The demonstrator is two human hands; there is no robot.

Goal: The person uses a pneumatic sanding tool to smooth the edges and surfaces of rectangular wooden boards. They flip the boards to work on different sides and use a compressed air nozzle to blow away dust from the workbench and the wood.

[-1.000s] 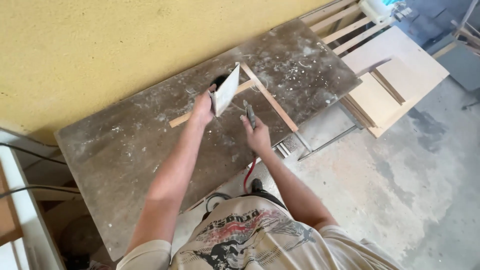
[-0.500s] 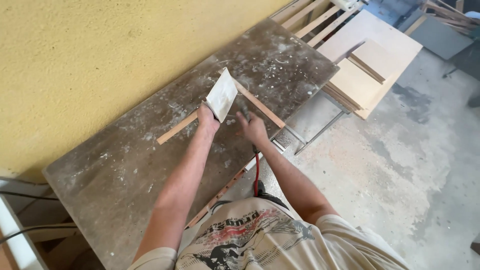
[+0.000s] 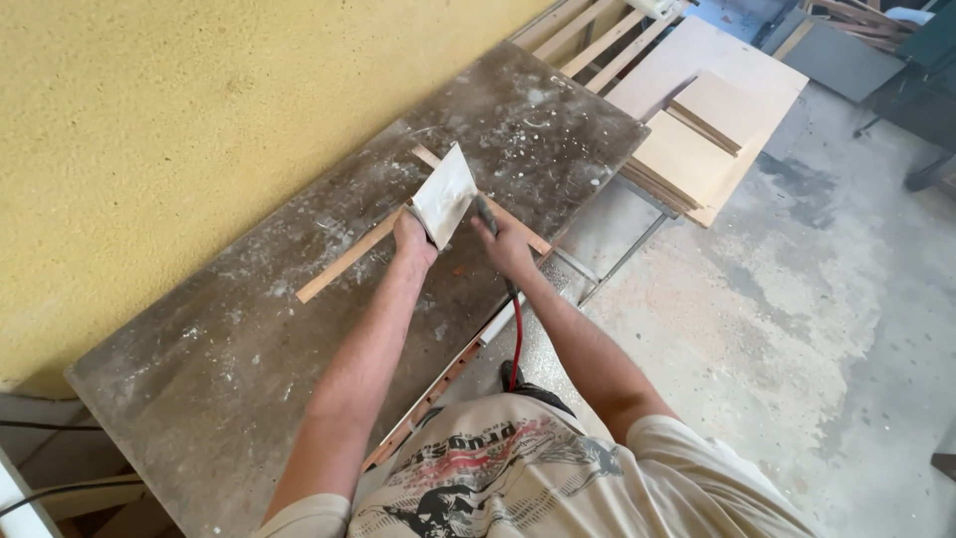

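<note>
A pale, flat rectangular panel (image 3: 444, 195) is held tilted on edge above the dusty grey worktop (image 3: 249, 339), gripped at its near lower corner by the left hand (image 3: 413, 240). Its long axis runs from near-left up to far-right. The right hand (image 3: 505, 246) is closed round a dark tool (image 3: 485, 211) with a red cord (image 3: 514, 349). With one corner gripped, the panel could twist or slip onto the thin wooden strips (image 3: 344, 261) beneath.

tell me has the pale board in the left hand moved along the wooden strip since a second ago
Cannot tell: the camera moved. The pale board in the left hand stands at the wooden strip as before.
</note>
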